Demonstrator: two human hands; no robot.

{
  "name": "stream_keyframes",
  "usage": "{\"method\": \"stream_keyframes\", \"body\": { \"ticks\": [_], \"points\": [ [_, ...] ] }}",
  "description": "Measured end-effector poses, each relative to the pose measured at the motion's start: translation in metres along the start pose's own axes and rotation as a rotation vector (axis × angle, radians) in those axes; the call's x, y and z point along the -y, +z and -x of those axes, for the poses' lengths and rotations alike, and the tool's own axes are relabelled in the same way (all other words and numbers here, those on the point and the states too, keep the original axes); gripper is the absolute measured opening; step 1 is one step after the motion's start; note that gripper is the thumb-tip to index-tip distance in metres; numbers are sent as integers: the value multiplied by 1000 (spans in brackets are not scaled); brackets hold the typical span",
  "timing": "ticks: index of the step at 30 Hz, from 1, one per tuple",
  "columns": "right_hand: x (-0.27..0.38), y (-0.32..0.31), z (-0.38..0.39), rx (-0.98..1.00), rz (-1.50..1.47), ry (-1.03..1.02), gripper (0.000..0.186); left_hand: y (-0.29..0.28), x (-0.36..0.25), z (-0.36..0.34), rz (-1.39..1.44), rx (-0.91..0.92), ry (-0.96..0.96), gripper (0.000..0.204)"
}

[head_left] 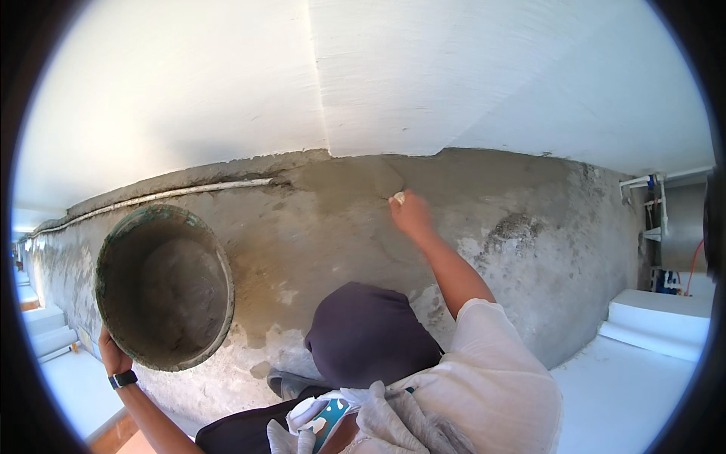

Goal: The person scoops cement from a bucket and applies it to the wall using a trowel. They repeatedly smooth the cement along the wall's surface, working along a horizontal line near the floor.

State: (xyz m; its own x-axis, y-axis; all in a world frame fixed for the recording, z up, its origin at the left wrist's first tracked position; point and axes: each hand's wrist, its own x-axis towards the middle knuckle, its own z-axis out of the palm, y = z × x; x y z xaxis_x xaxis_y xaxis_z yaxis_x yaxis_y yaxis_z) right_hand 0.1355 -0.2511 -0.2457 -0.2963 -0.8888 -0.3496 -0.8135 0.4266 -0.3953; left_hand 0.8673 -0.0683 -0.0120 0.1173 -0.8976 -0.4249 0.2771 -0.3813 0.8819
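My left hand [115, 352], with a dark watch on its wrist, grips the side of a round, mortar-stained bucket [229, 291] near its lower left; most of its fingers are behind the wall. Grey mortar [178, 291] lies inside the bucket. My right hand [412, 216] is closed round the pale handle of a trowel [388, 178], whose grey blade almost blends with the surface below. The blade lies on a strip of wet, smooth mortar [340, 178] along the foot of the white wall [378, 83].
A pale pipe [159, 195] runs along the wall's foot on the left. Rough, blotchy concrete [560, 265] spreads to the right. My dark-clad knee [370, 333] is bent between my arms. White blocks [658, 321] and a metal frame [658, 204] stand at the far right.
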Motion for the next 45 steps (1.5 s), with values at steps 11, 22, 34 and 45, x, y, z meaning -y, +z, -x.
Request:
{"method": "stream_keyframes", "body": {
  "ticks": [11, 22, 34, 45],
  "points": [
    [-147, -56, -28, -257, -8, 17, 52, -17, -1, 0, -92, -26, 18, 39],
    [-214, -94, -38, -236, 53, 43, 54, -36, 0, 3, -101, -108, -14, 37],
    [-216, -83, -71, -285, -90, 25, 53, -30, -2, 3, -126, -73, -13, 38],
    [-274, -114, -32, -295, -127, 131, 53, -41, -5, 5, -231, -17, 7, 37]
  ]
}}
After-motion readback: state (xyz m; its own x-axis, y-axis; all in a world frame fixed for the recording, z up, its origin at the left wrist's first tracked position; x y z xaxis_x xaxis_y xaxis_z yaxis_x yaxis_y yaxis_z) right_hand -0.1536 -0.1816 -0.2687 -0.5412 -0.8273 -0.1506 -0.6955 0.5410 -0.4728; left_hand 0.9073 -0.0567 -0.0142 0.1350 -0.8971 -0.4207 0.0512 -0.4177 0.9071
